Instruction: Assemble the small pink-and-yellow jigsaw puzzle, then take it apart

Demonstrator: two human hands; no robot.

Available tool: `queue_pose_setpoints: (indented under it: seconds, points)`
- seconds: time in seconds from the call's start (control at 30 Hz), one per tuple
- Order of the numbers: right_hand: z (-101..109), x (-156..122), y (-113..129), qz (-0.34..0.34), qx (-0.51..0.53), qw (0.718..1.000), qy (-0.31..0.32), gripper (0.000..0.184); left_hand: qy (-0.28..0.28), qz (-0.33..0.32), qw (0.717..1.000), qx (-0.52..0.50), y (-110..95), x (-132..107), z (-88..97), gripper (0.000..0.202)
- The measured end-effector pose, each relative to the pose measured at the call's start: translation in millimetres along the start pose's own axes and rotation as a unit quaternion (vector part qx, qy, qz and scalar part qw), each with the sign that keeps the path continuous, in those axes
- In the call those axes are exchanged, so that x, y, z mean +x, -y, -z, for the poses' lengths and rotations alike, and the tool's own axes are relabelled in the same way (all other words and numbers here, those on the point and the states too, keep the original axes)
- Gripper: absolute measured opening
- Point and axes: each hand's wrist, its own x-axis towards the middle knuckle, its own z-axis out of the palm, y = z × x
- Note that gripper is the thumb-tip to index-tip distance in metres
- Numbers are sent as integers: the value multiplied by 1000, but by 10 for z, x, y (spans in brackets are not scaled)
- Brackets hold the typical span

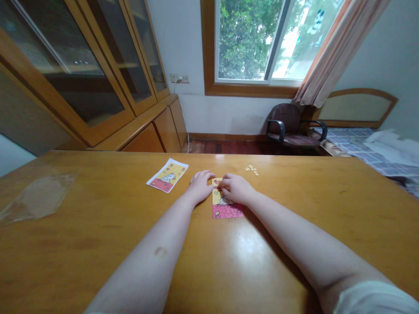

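The small rectangular jigsaw puzzle of printed yellow and pink pieces [225, 212] lies flat on the glossy honey-brown wooden bench [209, 270], in front of the person and between the two bare hands. The left hand [199, 187] rests palm down at the puzzle's upper left edge, fingers loosely bent and partly spread, with nothing visible in its hold. The right hand [236, 188] reaches over the upper right part, fingers curled down close together; whether they pinch a piece, I cannot tell.

The likeliest trouble is a seam popping open — sideways pressure from the right fingers could lift or skew pieces, and the smooth bench top might let the whole puzzle slide if the left hand does not brace it. A careless sweep of the right hand could also scatter the small cluster of pale yellow loose pieces [252, 169] just beyond it.

What shows of the puzzle is a yellow upper field, a white figure outlined in dark and a pink lower band cut by wavy joints — much like the white-bordered picture card [168, 176] to the left.
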Motion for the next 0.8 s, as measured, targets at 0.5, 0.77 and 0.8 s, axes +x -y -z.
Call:
queue_pose_setpoints:
  seconds: [0.5, 0.77, 0.8]
  points:
    - [17, -5, 47, -15, -14, 1000, 15, 28, 4, 3, 1000, 9, -14, 3, -1, 41]
    - [120, -19, -22, -39, -6, 999, -11, 27, 8, 8, 1000, -2, -22, -8, 20, 42]
    - [172, -18, -57, -57, -10, 998, -26, 27, 9, 10, 1000, -5, -24, -9, 24, 42]
